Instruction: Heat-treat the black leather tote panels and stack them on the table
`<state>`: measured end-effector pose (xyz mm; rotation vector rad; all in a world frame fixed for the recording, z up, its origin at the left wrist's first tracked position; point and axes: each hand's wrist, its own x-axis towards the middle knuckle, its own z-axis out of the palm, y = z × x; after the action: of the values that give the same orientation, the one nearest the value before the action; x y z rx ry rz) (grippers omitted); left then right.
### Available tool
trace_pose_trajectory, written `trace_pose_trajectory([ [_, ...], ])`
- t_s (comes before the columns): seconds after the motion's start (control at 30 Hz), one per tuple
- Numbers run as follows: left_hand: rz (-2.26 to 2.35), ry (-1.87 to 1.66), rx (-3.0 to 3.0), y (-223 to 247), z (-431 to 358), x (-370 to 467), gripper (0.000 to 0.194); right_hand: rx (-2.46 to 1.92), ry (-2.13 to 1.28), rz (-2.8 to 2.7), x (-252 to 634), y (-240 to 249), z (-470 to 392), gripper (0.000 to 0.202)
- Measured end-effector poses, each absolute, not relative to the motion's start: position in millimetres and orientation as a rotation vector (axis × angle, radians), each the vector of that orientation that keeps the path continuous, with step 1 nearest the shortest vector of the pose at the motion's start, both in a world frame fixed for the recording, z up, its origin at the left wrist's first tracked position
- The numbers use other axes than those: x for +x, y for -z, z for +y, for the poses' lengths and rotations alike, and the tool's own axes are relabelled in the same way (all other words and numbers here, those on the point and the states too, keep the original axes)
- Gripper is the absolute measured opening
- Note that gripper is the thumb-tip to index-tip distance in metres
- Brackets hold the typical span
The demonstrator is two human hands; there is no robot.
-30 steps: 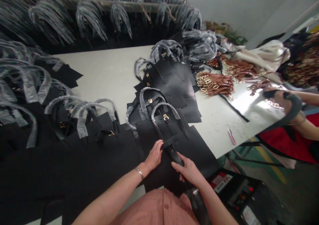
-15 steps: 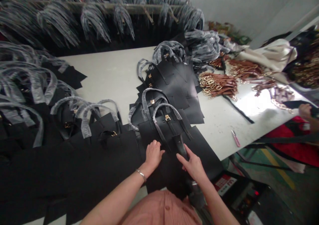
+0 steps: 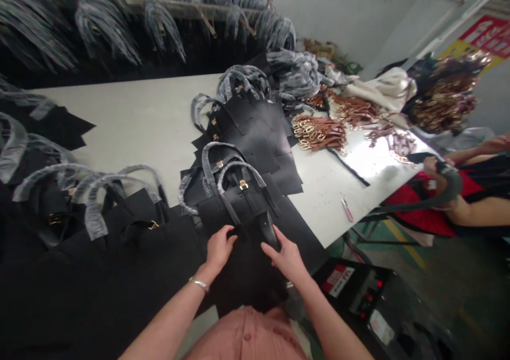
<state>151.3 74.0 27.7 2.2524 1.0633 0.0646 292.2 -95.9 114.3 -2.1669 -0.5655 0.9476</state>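
Observation:
A black leather panel (image 3: pixel 252 238) is held up at a slant in front of me. My left hand (image 3: pixel 219 251) pinches its left edge, thumb and fingers closed. On the opposite side my right hand (image 3: pixel 287 257) grips the curled right edge between thumb and fingers. Under and beyond it lies a black bag panel (image 3: pixel 300 227). Just past the held panel, a plastic-wrapped handle (image 3: pixel 243 166) arches around a gold clasp (image 3: pixel 244 185). A pile of similar black bag pieces (image 3: pixel 261 131) spreads farther back on the white table (image 3: pixel 131 110).
More black pieces with wrapped handles (image 3: pixel 95 190) cover the left side. Brown straps with gold hooks (image 3: pixel 321 131) and pink snips (image 3: pixel 347 210) lie to the right. A black machine (image 3: pixel 358 291) stands by my right arm. At far right another person's arms (image 3: pixel 470 206) show.
My left hand has gone from resting on the leather to pinching the panel's left edge. The held panel is spread between both hands. The view has swung to the right.

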Motion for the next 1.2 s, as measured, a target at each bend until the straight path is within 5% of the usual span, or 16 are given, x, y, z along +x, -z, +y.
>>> trace_pose_trajectory([
  [0.33,1.395,-0.346,2.494,-75,147,119,0.030,-2.188,-0.872,-0.168,326,-109,-209,0.081],
  [0.47,0.893,-0.504,2.719,-72,113,149,0.034,-2.083,-0.939,-0.043,321,-101,-225,0.079],
  [0.63,0.304,-0.245,2.771,-35,53,180,0.048,-2.018,-1.039,0.006,312,-102,-234,0.073],
  [0.97,0.258,-0.117,2.898,-14,46,181,0.058,-1.992,-1.155,0.046,294,-101,-248,0.070],
  [1.2,0.265,-0.107,2.897,-12,44,181,0.059,-2.103,-0.862,0.099,306,-92,-228,0.071],
])
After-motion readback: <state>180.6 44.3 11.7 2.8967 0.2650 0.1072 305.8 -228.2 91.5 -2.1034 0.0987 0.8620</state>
